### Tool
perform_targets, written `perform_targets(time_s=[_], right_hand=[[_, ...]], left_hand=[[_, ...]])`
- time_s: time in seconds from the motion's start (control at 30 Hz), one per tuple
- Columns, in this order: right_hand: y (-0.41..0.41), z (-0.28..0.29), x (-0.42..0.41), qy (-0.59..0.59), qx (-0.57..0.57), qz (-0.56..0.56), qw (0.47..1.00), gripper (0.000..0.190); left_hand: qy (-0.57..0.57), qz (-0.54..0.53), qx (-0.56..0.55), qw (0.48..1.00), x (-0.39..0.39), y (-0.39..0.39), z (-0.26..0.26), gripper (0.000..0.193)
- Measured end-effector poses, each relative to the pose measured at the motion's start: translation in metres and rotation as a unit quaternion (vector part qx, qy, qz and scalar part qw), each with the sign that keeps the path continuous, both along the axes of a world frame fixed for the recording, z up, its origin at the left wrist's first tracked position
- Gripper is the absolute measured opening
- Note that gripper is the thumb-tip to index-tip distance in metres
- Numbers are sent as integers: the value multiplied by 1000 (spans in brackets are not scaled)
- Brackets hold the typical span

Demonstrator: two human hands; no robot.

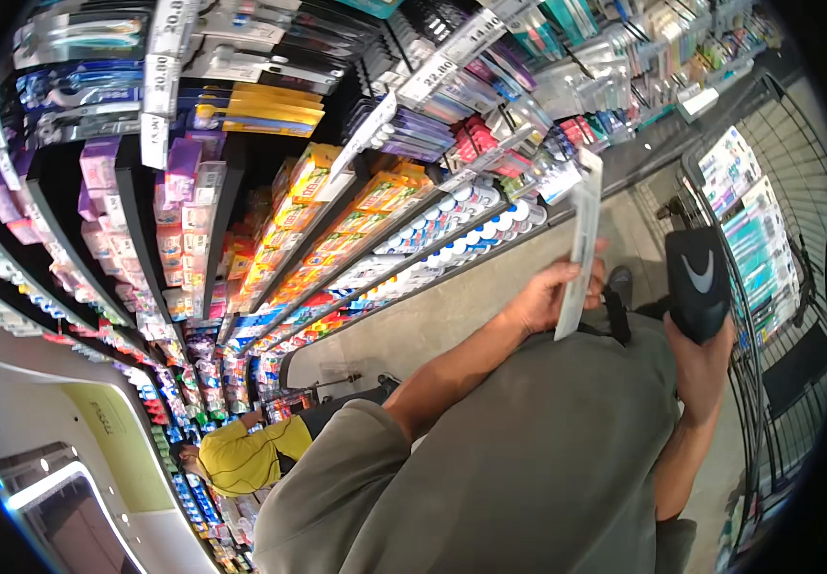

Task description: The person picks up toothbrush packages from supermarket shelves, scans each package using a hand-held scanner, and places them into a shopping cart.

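Observation:
My left hand [553,290] grips a thin, flat whitish strip [580,244], upright in front of my body and seen almost edge-on. Whether it is a label strip or a flat package, I cannot tell. A black handheld barcode scanner [698,280] with a grey crescent on top is held in my right hand [700,355], close to the wire cart [736,287]. Inside that cart lie several flat blister packs [761,251], partly seen through the wires. Hanging packs of toothbrushes [413,133] are on the shelving beyond my left hand.
Shelves to the left hold orange boxes [377,197], white-capped bottles [456,229] and purple boxes [184,161]. Price-tag rails [449,61] jut from them. A person in a yellow shirt [241,455] is farther along the aisle, near another basket or cart [291,403]. Pale floor [427,323] runs between.

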State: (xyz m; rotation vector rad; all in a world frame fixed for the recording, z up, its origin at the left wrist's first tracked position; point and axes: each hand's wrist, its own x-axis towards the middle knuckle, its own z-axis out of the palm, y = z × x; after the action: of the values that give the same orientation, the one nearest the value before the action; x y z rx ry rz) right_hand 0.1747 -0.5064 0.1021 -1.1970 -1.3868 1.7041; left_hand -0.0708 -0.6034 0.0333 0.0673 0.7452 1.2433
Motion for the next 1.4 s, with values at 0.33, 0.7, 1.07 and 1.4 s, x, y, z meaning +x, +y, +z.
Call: perform_targets(time_s=[0.33,0.7,1.07,1.4], right_hand=[[7,14,-21,52,-18,184,981,66],[24,20,-24,111,-15,328,938,63],[28,10,-45,241,-229,249,909,57],[29,-9,-65,229,-304,272,884,35]], left_hand=[[54,115,234,964,-53,35,66,95],[120,123,239,956,-38,40,81,95],[608,95,304,727,-39,30,83,86],[651,134,310,679,-33,28,90,83]])
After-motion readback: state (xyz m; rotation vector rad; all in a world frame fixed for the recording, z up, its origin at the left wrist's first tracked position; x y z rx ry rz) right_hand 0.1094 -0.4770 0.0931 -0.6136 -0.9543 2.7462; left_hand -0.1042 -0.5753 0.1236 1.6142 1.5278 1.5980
